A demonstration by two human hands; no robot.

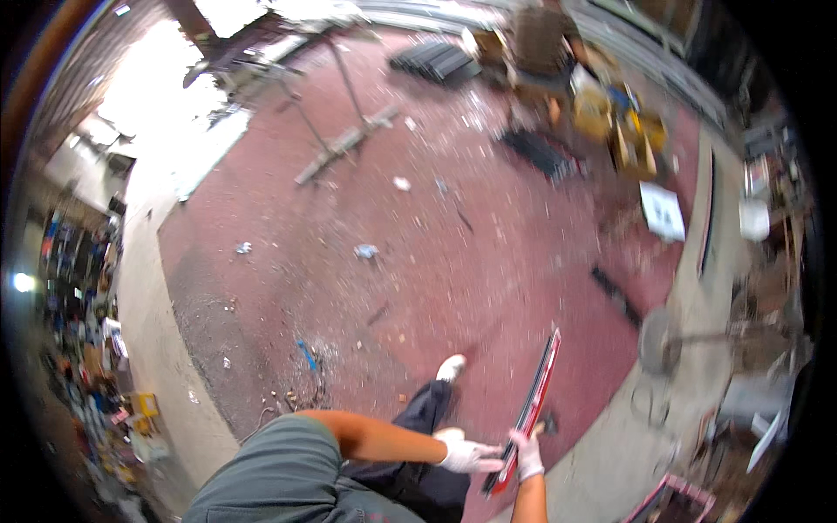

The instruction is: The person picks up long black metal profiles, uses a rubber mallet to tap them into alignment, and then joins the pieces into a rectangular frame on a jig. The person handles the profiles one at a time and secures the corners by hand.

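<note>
A long, narrow black bar with red and white along one side [535, 388] slants up from my waist toward the floor ahead. My right hand [527, 455], in a pale glove, is closed around its lower part. Reaching across from the left, my gloved left hand [471, 455] has its fingers stretched out against the bar near its lower end. Motion blur hides the finer detail of the bar. My feet in white shoes [451, 368] are mid-stride on the red floor.
Ahead, a person [540, 44] is beside yellow-brown boxes [634, 148]. Black strips lie in stacks [434, 63] on the floor [488, 253]. A metal stand [344, 144] is farther left. A round-based stand [658, 340] and a dark bar [616, 296] are at the right. Scraps litter the floor.
</note>
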